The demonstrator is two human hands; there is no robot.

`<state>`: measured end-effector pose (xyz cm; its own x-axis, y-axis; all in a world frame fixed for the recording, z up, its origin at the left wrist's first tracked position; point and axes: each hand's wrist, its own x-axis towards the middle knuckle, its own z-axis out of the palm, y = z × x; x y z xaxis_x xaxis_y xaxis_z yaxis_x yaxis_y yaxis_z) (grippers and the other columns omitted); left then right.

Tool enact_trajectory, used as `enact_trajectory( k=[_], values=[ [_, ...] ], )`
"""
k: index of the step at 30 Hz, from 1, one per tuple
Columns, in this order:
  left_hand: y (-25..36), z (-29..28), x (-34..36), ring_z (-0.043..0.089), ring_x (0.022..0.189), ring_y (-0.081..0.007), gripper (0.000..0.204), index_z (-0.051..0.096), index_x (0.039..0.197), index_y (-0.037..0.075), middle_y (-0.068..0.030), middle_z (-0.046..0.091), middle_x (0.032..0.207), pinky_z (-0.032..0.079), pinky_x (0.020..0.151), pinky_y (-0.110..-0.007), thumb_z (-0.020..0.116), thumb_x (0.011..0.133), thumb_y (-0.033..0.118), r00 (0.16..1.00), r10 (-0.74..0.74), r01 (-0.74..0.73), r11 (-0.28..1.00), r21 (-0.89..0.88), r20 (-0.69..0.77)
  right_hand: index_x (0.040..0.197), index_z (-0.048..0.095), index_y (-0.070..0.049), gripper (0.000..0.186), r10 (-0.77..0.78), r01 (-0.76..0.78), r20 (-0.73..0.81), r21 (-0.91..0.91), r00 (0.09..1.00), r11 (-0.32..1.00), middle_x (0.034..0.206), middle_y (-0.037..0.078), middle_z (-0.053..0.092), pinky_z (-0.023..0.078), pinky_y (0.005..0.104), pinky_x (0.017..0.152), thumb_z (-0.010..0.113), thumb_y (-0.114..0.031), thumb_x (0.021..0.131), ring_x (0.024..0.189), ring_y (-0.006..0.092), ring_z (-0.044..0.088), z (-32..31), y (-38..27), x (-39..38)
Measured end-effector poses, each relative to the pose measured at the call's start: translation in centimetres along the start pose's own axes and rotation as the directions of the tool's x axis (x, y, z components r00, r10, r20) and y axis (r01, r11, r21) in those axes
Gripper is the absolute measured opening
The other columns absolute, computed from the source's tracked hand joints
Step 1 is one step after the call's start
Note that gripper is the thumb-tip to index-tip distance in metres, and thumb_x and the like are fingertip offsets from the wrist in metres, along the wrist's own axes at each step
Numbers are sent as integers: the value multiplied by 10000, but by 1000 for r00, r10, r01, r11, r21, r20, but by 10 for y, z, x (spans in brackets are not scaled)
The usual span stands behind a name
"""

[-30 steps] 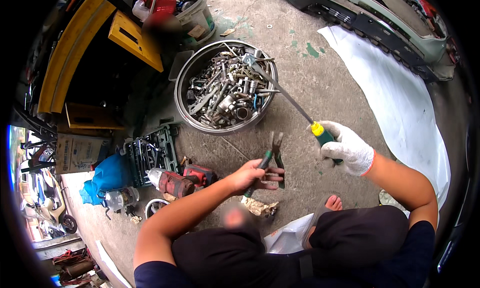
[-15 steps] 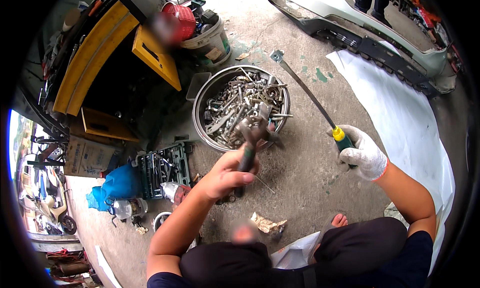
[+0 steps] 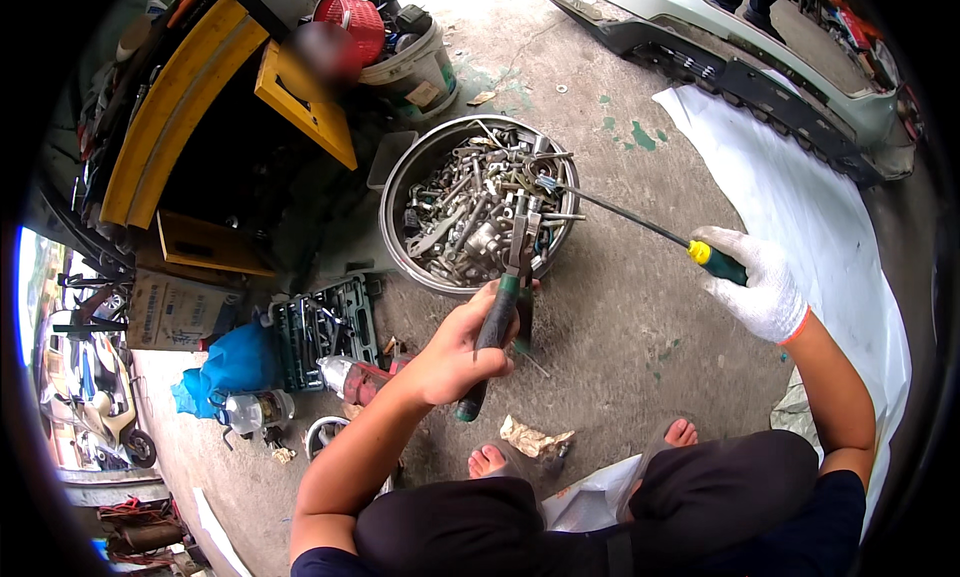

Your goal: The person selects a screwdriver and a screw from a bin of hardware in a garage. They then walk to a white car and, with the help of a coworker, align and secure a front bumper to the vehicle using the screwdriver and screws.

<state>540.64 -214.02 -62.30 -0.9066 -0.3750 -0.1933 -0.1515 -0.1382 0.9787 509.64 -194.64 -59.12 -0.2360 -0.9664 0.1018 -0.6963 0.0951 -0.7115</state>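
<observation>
My bare left hand is closed around the dark green and black handles of a pair of pliers. Their jaws point away from me, over the near part of a round metal basin filled with bolts, nuts and other small metal parts. In a white work glove, my right hand grips a long-shafted screwdriver by its green and yellow handle. The shaft slants left, and its tip is over the basin's right side. A small metal piece shows at that tip; whether it is attached is unclear.
An open socket set case, a blue bag and plastic bottles lie left. A white bucket with a red basket stands behind. White sheeting and a car bumper are right. My feet are near crumpled paper.
The screwdriver has swung down and left, bringing its tip from beyond the basin to over its right side. My right hand moved slightly right. The pliers, blurred before, now show clearly.
</observation>
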Motion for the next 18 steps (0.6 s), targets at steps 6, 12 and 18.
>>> enact_trajectory(
  k=[6,12,18],
  values=[
    [3,-3,5,411,1164,-283,417,536,1021,-26,-166,419,1233,332,1011,-357,642,657,147,997,78,-83,932,353,28,1189,604,-9,479,-82,76,-49,-116,995,990,1040,187,670,525,328,839,700,-41,721,933,293,676,2,2,-3],
    [1,1,6,430,1086,-258,447,547,1031,-17,-126,456,1134,337,971,-360,636,644,189,993,109,-92,942,323,-35,1178,616,-24,470,-154,141,-70,-156,986,978,939,176,672,535,334,751,717,-57,720,822,289,677,7,5,-3],
    [1,2,6,439,1066,-245,462,546,1057,-24,-117,462,1135,349,949,-343,623,636,150,994,93,-72,943,324,-50,1177,620,-27,474,-137,126,-50,-170,989,977,929,181,671,534,329,745,724,-66,716,805,285,676,8,4,-3]
  ],
)
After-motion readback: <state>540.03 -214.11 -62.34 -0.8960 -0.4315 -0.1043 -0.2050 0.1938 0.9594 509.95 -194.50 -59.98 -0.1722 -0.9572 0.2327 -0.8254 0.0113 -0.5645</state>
